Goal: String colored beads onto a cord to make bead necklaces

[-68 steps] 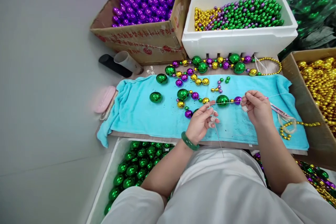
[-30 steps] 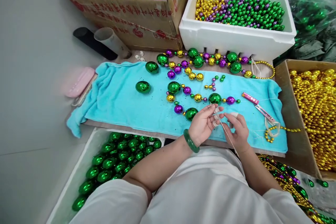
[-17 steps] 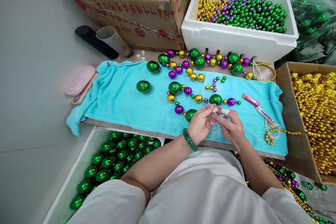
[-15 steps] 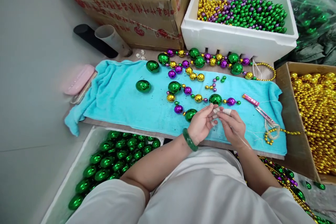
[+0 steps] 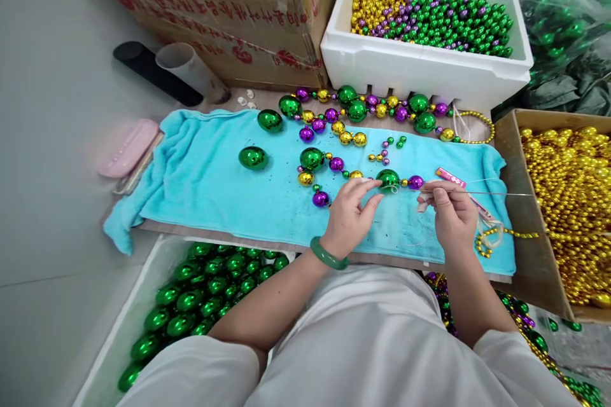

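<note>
Silvery, the long needle [image 5: 503, 193] is pinched in the right hand [image 5: 453, 216] above the towel [image 5: 210, 184]; the left hand [image 5: 351, 215] hangs spread beside looped thread [image 5: 396, 189]. A steady, level grip should prevent tangles.

I see a thin, straight needle [image 5: 501, 193] held sideways over the turquoise towel [image 5: 277, 210]. My camera shows the multicoloured bead strand [image 5: 336, 165] lying bent there.
</note>
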Available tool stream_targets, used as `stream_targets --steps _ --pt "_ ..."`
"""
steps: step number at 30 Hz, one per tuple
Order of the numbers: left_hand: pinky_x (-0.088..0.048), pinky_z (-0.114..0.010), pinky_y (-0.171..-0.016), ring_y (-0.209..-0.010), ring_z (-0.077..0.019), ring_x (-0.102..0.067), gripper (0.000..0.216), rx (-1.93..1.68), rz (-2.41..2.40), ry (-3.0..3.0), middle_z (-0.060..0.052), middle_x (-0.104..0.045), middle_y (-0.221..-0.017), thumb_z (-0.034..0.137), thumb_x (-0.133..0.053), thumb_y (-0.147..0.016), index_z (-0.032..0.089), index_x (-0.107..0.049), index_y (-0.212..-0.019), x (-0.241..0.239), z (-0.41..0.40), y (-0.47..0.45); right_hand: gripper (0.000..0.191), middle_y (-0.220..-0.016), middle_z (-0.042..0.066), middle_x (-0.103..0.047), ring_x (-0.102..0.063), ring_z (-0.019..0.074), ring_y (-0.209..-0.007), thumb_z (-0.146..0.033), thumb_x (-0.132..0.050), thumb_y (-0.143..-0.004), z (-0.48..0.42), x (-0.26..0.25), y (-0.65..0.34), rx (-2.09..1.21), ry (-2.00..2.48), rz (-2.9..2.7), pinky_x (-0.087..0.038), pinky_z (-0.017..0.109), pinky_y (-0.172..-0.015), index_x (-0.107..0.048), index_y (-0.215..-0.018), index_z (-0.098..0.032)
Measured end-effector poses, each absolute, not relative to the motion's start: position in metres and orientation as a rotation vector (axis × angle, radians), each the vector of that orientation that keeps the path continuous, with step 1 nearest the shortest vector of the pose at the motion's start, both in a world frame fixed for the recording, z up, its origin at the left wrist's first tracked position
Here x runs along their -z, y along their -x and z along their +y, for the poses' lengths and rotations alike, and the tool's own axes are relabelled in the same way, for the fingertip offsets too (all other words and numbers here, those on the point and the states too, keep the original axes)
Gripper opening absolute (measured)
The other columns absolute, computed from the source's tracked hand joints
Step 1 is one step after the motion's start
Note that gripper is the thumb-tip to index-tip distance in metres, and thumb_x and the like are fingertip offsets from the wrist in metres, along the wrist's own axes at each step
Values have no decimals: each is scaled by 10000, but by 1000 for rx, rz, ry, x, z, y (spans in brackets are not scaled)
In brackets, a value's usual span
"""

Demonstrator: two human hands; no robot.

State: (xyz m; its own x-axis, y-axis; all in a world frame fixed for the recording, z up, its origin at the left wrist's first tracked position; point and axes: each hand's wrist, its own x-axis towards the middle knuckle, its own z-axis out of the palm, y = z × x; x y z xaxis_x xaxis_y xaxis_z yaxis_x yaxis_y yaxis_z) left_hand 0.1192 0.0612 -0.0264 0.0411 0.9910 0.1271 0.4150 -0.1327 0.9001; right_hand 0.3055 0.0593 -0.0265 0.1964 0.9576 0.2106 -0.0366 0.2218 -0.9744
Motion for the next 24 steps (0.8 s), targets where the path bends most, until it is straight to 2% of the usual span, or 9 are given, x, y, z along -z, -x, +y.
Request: stream_targets --steps 2,5,7,11,14,16,18,21,24 --pt "-515 -250 -672 -1040 -203 -578 290 -1009 1385 -1622 -87 -597 -1181 275 -609 -812 216 -673 -1089 26 67 -121 146 -829 44 -660 -625 139 -656 -269 -564 -881 59 24 -307 -949 1071 -1129 -508 273 -511 -683 -866 -185" --pt "-499 -304 -859 -1073 -221 -575 166 -936 1319 -1519 -69 -658 -1067 236 -652 -775 225 -732 -920 26 72 -123 155 -823 47 -661 -629 141 -650 -279 -564 -883 58 22 -309 -944 1090 -1132 -513 280 -519 -682 -868 -180" --pt "-478 -299 -900 -1065 -217 -579 167 -973 1289 -1379 -62 -677 -1028 217 -676 -752 232 -741 -904 24 73 -124 158 -820 47 -663 -633 143 -658 -292 -564 -883 59 23 -310 -947 1111 -1123 -513 276 -516 -674 -871 -180" --pt "-513 -233 -662 -1020 -216 -601 309 -987 1113 -1061 -77 -645 -1153 265 -662 -763 219 -701 -1066 18 73 -126 151 -827 48 -662 -627 138 -658 -295 -571 -877 60 23 -307 -1005 1090 -1094 -509 260 -500 -666 -859 -179" --pt "-483 -213 -559 -786 -165 -636 285 -866 1014 -958 -86 -689 -922 324 -608 -799 163 -712 -1010 18 75 -128 152 -825 51 -655 -627 137 -660 -295 -576 -872 61 21 -302 -1051 1075 -1054 -519 256 -501 -668 -858 -174" --pt "-446 -202 -520 -587 -103 -570 250 -827 1058 -958 -43 -651 -710 328 -622 -782 137 -727 -906 19 76 -129 156 -846 54 -656 -638 144 -680 -298 -574 -873 60 20 -301 -1084 1082 -1021 -532 264 -518 -668 -859 -175" --pt "-406 -194 -496 -504 -70 -494 216 -814 1114 -984 -4 -588 -601 320 -652 -748 126 -724 -811 22 77 -129 128 -868 50 -662 -650 150 -704 -284 -595 -859 59 21 -300 -1151 1087 -1010 -544 274 -551 -672 -875 -183" --pt "-378 -187 -496 -510 -60 -473 214 -777 1125 -996 11 -559 -589 324 -657 -732 121 -709 -780 26 75 -128 94 -883 41 -674 -645 139 -684 -237 -676 -791 58 29 -299 -1240 1125 -1087 -536 264 -568 -693 -874 -195" --pt "-362 -181 -494 -522 -56 -469 215 -767 1125 -971 10 -559 -603 326 -647 -731 119 -694 -765 29 73 -128 74 -861 45 -683 -582 104 -594 -228 -687 -777 55 39 -292 -1241 1193 -1169 -485 232 -499 -714 -835 -189"
